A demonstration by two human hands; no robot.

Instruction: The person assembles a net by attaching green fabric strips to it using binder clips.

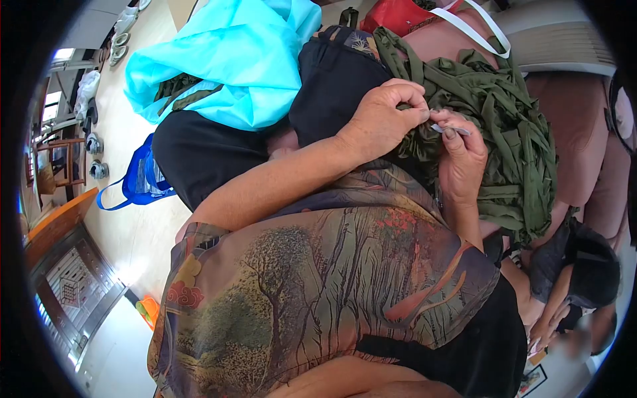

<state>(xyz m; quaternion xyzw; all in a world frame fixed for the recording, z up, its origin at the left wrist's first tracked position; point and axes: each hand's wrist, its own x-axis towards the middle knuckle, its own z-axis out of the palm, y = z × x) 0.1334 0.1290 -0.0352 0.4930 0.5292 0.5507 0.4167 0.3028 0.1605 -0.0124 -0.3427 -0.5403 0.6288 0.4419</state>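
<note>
My left hand [388, 116] reaches across from the left, thumb and forefinger pinched together at the tips. What they pinch, if anything, is too small to make out. Close beside it, my right hand [462, 159] is closed with a small pale strip [451, 129] between thumb and fingers. The fingertips of both hands almost meet. Under and beyond them lies a tangled heap of dark green fabric strips [507, 142], spilling over the seat to the right. A bright cyan bag [229, 63] with some green fabric inside rests by my left knee.
A blue bag [142, 176] stands on the floor at left. A red bag [391, 14] with a white strap lies at the top. Shoes [98, 169] and a wooden chair [63, 162] are along the far left. Another person [564, 278] is at the right beside the brown sofa [564, 126].
</note>
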